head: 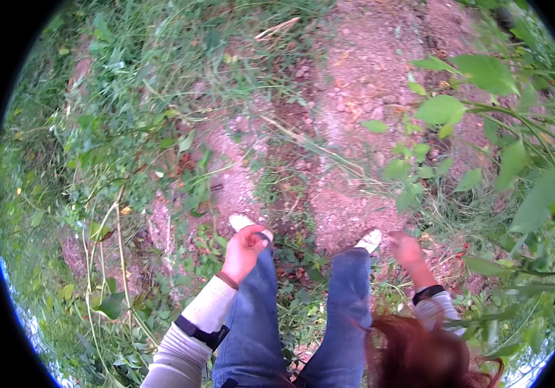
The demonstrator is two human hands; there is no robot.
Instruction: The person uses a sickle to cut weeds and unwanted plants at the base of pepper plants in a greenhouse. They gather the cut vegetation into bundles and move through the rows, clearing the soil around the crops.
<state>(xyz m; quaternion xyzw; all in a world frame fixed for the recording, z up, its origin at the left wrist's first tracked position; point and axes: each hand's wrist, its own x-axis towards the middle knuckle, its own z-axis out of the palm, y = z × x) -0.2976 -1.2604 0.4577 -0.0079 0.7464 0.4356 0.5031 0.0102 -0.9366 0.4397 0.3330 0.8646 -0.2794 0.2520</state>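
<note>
My left hand (244,252), with a brown band at the wrist, hangs over my left shoe (241,221). Its fingers are curled together around a small dark thing near the thumb, too unclear to name. Right of my other leg is my right hand (406,251), slightly blurred, beside the right white shoe (369,241). Its fingers are partly bent, and whether they hold anything cannot be told. Both forearms wear pale sleeves with black straps. Under the hands lies reddish bare soil (355,203) with low weeds. Reddish hair hides part of the lower right.
Leafy green stems (490,106) reach in from the right. Bare branching stalks (120,228) rise at the left. Cut or flattened grass (335,162) lies across the soil ahead, and dense grass (170,58) covers the upper left. A dry straw piece (277,28) lies far ahead.
</note>
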